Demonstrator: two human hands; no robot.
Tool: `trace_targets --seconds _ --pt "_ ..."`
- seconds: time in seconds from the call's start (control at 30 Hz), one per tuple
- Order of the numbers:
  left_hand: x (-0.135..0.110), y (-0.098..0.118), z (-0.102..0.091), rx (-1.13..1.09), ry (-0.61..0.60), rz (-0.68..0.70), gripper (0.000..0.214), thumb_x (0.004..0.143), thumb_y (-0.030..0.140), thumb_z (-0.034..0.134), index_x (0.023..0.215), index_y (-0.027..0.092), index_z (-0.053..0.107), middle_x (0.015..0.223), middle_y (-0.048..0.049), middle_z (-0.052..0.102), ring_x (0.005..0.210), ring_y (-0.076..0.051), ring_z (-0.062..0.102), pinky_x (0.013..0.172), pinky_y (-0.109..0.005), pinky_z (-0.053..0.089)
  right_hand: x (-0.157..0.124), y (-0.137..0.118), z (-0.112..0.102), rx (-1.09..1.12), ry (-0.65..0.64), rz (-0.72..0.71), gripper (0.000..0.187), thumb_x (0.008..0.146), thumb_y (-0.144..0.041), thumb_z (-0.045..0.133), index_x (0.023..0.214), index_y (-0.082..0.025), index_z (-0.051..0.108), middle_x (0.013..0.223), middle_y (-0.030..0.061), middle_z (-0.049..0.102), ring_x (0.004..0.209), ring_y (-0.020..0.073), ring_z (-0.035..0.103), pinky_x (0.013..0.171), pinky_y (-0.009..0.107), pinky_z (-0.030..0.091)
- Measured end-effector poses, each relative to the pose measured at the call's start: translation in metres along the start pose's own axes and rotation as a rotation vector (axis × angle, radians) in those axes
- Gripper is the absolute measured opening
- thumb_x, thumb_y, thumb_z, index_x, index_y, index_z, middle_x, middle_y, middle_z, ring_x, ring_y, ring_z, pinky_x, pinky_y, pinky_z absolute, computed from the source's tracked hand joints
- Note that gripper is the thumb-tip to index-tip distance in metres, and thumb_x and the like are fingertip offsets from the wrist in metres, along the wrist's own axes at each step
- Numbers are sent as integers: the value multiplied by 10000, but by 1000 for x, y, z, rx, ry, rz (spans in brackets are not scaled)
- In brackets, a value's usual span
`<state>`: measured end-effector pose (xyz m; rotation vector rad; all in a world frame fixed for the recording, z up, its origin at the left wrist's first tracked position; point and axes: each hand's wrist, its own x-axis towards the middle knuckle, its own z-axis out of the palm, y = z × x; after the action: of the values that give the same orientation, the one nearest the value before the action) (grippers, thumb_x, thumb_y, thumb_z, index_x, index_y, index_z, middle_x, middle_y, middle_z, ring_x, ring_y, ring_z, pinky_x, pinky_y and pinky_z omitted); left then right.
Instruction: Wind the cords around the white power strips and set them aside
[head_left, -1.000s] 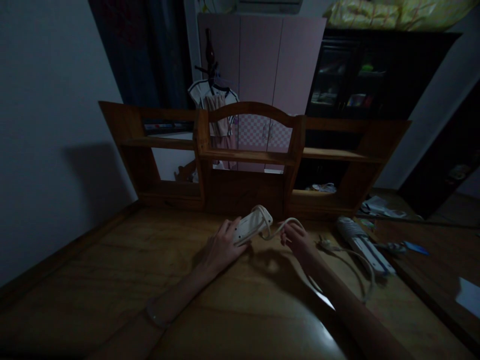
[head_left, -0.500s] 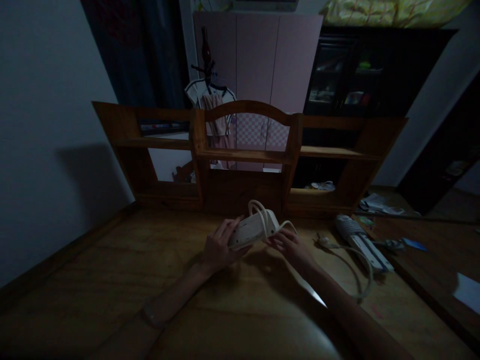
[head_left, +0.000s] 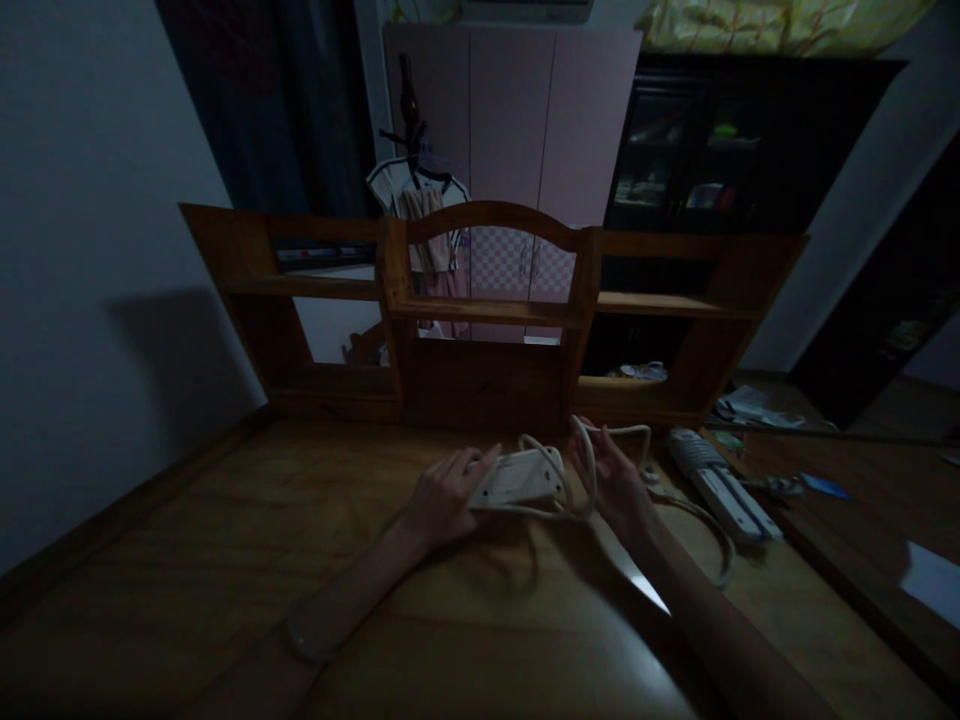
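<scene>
A white power strip [head_left: 519, 478] is held just above the wooden desk [head_left: 315, 560] in dim light. My left hand [head_left: 442, 498] grips its left end, fingers closed round it. Its white cord [head_left: 577, 470] is looped round the right end of the strip. My right hand [head_left: 613, 478] pinches that cord beside the strip and holds a loop of it up. The rest of the cord [head_left: 712, 535] trails away to the right across the desk.
A second, longer power strip [head_left: 721, 487] lies on the desk at the right. A wooden shelf unit [head_left: 487, 310] stands along the back edge. Papers [head_left: 754, 408] and small items lie at the far right. A pink wardrobe [head_left: 517, 120] and dark cabinet [head_left: 697, 150] stand behind.
The strip has dropped from tilted to nearly level. My right hand has carried the cord up and round its right end, adding a loop. The slack on the desk has shortened.
</scene>
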<state>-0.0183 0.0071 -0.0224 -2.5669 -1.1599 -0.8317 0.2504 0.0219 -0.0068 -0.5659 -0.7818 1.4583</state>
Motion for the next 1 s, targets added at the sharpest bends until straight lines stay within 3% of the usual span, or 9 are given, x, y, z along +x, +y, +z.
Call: trace_targets --seconds 0.1,0.23,0.33,0.5,0.73,0.87,1.0 --pt "0 -6 3 18 72 -196 797 738 484 650 1424 268 309 1146 -98 539 991 -264 565 826 -365 480 0 -8 -2 26 -15 -19 263 881 -467 547 987 -273 687 1127 -8 656 1098 167 562 961 295 444" --pt "1 -9 6 -12 178 -436 712 745 472 664 1369 279 379 1169 -76 546 961 -255 587 753 -333 491 -5 -10 6 -99 -67 16 487 883 -604 424 1119 -246 653 1090 47 653 1023 192 581 941 327 438" --pt "1 -12 7 -97 243 -514 617 771 491 638 1314 283 434 1140 -59 566 956 -238 601 741 -315 492 -9 -4 16 -177 -122 91 522 873 -618 421 1183 -245 614 1079 56 638 976 194 584 899 332 451" --pt "3 -18 13 -244 328 -560 582 759 523 644 1238 232 488 1121 -73 576 978 -231 603 807 -333 491 -11 16 19 -223 -217 177 429 809 -509 602 1122 -218 636 981 63 639 799 170 591 758 305 480" --pt "2 -6 3 -247 287 -401 623 775 462 641 1316 249 417 1204 -82 545 1064 -237 573 860 -337 482 -21 37 21 -374 -304 232 413 830 -454 625 1161 -215 568 949 68 661 741 166 624 734 337 492" --pt "-2 0 -3 -203 194 -186 703 761 475 636 1362 236 361 1228 -106 524 1078 -254 556 891 -351 472 -23 47 20 -376 -262 275 360 802 -477 641 1037 -207 614 934 68 669 763 180 628 717 333 502" --pt "-5 2 -5 -148 107 49 815 744 514 625 1414 197 284 1213 -135 519 1077 -279 540 924 -386 449 -25 45 18 -425 -224 192 299 756 -442 683 936 -203 671 897 54 676 775 197 612 736 330 492"
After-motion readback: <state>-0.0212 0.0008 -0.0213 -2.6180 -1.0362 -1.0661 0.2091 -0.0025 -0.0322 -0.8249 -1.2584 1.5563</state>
